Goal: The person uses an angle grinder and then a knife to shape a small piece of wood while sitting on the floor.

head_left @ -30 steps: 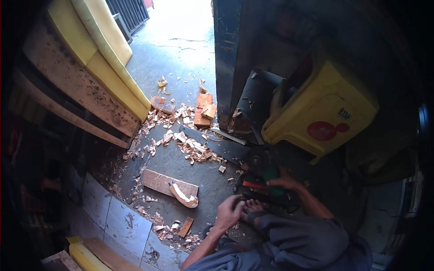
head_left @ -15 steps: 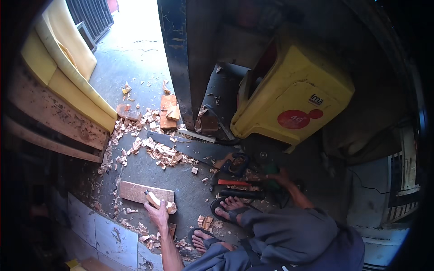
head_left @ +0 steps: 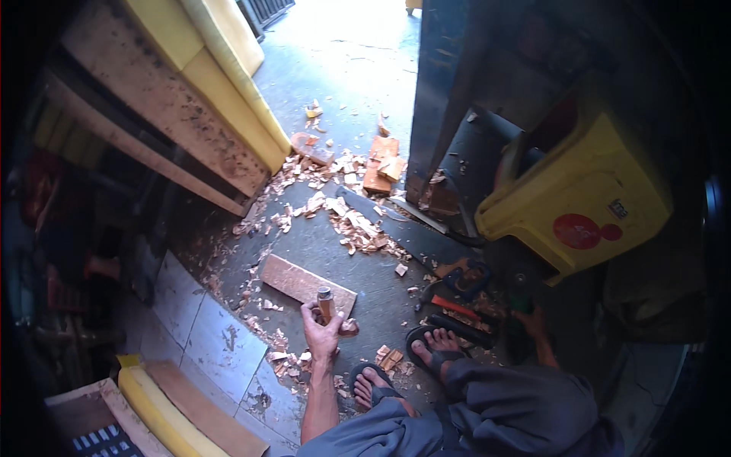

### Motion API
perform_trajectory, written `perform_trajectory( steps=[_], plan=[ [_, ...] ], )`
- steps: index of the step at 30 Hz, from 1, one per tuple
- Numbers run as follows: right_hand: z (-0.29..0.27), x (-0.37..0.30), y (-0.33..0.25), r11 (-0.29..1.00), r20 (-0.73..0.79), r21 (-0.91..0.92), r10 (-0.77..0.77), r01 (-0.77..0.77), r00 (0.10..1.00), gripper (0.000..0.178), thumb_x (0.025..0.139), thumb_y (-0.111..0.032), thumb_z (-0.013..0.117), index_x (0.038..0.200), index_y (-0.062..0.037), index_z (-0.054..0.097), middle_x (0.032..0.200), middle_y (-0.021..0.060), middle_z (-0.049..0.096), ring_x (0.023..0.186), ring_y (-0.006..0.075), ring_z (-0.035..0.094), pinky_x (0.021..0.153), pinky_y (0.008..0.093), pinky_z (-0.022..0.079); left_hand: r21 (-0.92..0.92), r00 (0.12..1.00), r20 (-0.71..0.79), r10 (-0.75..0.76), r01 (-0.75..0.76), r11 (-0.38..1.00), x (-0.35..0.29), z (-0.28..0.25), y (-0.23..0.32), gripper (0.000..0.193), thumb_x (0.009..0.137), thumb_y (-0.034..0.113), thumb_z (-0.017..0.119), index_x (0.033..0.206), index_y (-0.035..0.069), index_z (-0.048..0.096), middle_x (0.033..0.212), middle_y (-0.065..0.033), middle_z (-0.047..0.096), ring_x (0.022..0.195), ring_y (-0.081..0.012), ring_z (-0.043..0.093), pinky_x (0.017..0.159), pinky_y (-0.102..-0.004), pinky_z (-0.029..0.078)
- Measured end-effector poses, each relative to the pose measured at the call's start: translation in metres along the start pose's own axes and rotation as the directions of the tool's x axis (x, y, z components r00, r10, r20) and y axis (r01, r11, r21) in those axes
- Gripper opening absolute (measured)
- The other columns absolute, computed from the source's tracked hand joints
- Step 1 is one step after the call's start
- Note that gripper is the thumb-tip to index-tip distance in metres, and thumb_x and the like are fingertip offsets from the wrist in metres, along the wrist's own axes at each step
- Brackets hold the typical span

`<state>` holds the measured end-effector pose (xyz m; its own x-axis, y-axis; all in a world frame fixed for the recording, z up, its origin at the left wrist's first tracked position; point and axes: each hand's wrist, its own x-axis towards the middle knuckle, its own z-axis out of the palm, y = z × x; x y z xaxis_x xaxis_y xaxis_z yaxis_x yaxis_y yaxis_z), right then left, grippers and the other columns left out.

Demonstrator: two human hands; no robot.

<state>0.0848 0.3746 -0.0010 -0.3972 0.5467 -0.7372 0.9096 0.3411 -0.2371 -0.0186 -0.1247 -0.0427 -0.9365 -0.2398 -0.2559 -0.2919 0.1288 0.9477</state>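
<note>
My left hand (head_left: 322, 335) is closed around a short carved wooden piece (head_left: 327, 306) with a dark round end, held tilted up over a flat wooden board (head_left: 301, 280) on the floor. Over at the right, in shadow, my right hand (head_left: 535, 326) is at a green-bodied power tool (head_left: 521, 303); its fingers seem to wrap the body, though darkness hides the details. Between my hands and the yellow chair lie a handsaw (head_left: 407, 238), its handle toward me, and a tool with an orange handle (head_left: 454, 307). A thick black bar (head_left: 466, 332) rests beside that handle.
Wood chips (head_left: 354, 228) litter the concrete. Reddish wooden blocks (head_left: 381, 164) sit by a dark post (head_left: 438, 99). A yellow plastic chair (head_left: 601, 194) stands tipped at the right. Foam-padded furniture (head_left: 228, 84) is at the left, and white tiles (head_left: 209, 320) border the near left.
The whole view has turned left, so everything appears farther right. My left hand has tipped the carved wooden piece so its dark end points up. The right hand stays at the power tool.
</note>
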Motion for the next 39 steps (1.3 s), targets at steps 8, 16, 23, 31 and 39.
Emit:
perform_trajectory(
  steps=[8,16,23,31,39],
  plan=[
    [0.031,0.050,0.072,0.989,-0.171,0.029,-0.136,0.143,0.976,0.073,0.089,-0.034,0.079,0.147,-0.0036,0.047,0.144,0.0175,0.052,0.130,0.0300,0.054,0.103,0.0421,0.051,-0.694,0.931,0.348,-0.107,0.333,0.639,-0.017,0.010,0.040,0.052,0.095,-0.002,0.062,0.141,0.012,0.045,0.120,-0.0136,0.064,0.113,-0.0351,0.069,0.093,-0.0596,0.062],
    [0.038,0.075,0.103,0.927,-0.287,0.060,-0.339,0.370,0.896,0.063,0.086,-0.035,0.077,0.136,-0.0003,0.061,0.130,0.0216,0.067,0.118,0.0317,0.066,0.098,0.0432,0.052,-0.758,0.907,0.418,-0.040,0.373,0.535,-0.018,0.009,0.053,0.048,0.096,0.004,0.062,0.141,0.012,0.047,0.122,-0.0137,0.065,0.116,-0.0360,0.068,0.096,-0.0618,0.059],
    [0.045,0.000,0.023,0.903,-0.117,-0.135,-0.423,0.407,0.899,0.065,0.095,-0.048,0.065,0.140,-0.0023,0.059,0.138,0.0220,0.062,0.129,0.0346,0.060,0.108,0.0471,0.045,-0.771,0.906,0.423,-0.017,0.370,0.519,-0.017,0.007,0.051,0.048,0.097,0.004,0.061,0.142,0.008,0.046,0.121,-0.0173,0.064,0.116,-0.0348,0.067,0.095,-0.0597,0.060],
    [0.120,-0.040,-0.024,0.731,0.103,-0.304,-0.613,0.611,0.784,0.067,0.096,-0.051,0.060,0.143,-0.0035,0.057,0.140,0.0216,0.061,0.131,0.0347,0.058,0.109,0.0478,0.043,-0.781,0.913,0.407,0.000,0.349,0.518,-0.016,0.007,0.046,0.042,0.098,0.005,0.060,0.138,0.004,0.048,0.119,-0.0163,0.062,0.113,-0.0335,0.068,0.091,-0.0561,0.062],
    [0.185,-0.038,-0.011,0.561,0.178,-0.500,-0.679,0.660,0.712,0.068,0.098,-0.054,0.056,0.145,-0.0047,0.056,0.142,0.0212,0.060,0.134,0.0347,0.056,0.111,0.0485,0.041,-0.285,0.947,0.263,-0.187,0.261,0.922,0.012,0.012,0.021,0.037,0.096,0.010,0.064,0.130,0.000,0.054,0.116,-0.0179,0.063,0.106,-0.0331,0.069,0.087,-0.0477,0.062]
  ],
)
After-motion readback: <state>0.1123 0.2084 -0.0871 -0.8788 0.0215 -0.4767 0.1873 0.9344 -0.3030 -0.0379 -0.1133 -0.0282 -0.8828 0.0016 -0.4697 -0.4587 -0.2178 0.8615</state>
